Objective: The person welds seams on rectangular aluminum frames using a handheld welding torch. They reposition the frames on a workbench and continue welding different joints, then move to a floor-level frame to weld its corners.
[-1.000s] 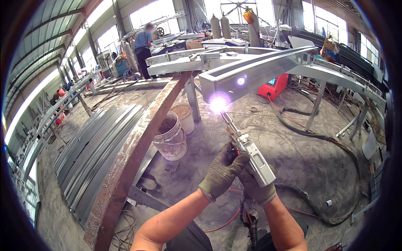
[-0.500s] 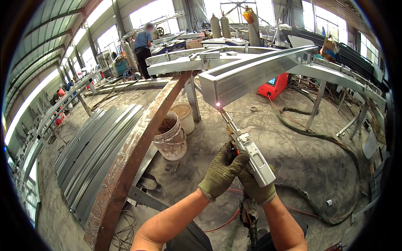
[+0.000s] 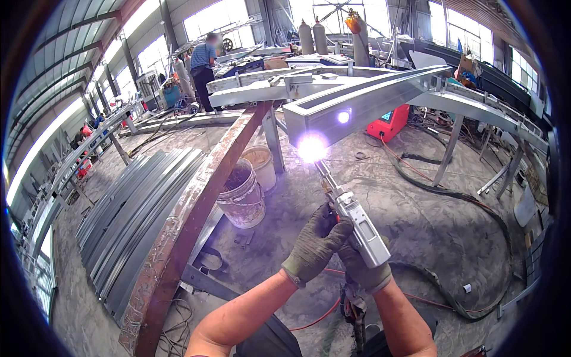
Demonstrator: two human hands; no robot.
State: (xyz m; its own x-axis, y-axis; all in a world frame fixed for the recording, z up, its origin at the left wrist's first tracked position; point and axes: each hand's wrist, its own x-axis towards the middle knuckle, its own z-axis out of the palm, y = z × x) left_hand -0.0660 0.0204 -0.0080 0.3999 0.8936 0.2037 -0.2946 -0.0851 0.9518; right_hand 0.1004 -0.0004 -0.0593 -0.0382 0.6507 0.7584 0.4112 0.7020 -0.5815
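Two hands (image 3: 315,245) (image 3: 365,266) grip torch (image 3: 365,232); glare (image 3: 312,147) at beam (image 3: 380,112) edge; floor (image 3: 434,238) below.

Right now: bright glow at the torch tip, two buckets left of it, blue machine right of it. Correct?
No: the machine right of the torch tip is red, not blue; see the head view. The bright glow and two buckets are as stated.

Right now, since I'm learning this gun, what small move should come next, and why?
I'd probably pause and ease the silver welding gun back slightly: the left hand and right hand both grip it, and the white glow ahead of it hides the near lower corner of the metal beam, so the work there can't be judged.
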